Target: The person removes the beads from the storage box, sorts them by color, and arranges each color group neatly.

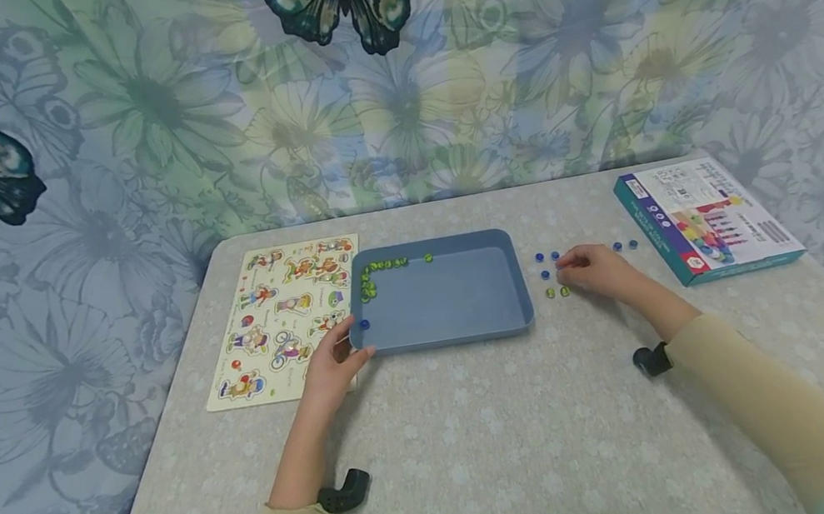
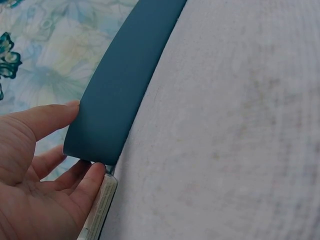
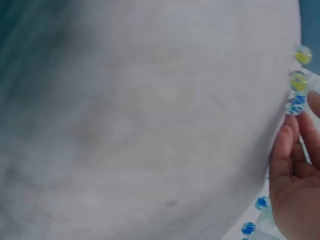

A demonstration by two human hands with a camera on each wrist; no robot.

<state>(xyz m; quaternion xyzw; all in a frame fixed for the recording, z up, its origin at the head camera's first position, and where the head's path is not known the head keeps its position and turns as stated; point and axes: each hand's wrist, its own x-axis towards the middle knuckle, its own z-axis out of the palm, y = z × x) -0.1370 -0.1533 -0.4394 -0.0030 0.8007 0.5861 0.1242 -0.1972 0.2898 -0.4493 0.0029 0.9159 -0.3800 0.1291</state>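
My left hand (image 1: 331, 366) holds the front left corner of a blue tray (image 1: 454, 303). In the left wrist view the thumb lies against the tray wall (image 2: 117, 85), with the other fingers at the lower corner. Inside the tray, green marbles (image 1: 367, 283) line the left and back edges, and one blue marble (image 1: 365, 324) sits near the front left. Right of the tray, my right hand (image 1: 598, 269) has its fingertips at a blue marble (image 3: 295, 107); whether they pinch it is unclear. Two yellow-green marbles (image 3: 298, 81) lie just beyond. More blue marbles (image 1: 540, 258) surround the hand.
A board with cartoon figures (image 1: 243, 300) lies on the left, partly beside the tray's edge. A flat box (image 1: 709, 217) rests at the back right of the table (image 1: 477, 443). Patterned wall covering (image 1: 441, 103) rises behind the table.
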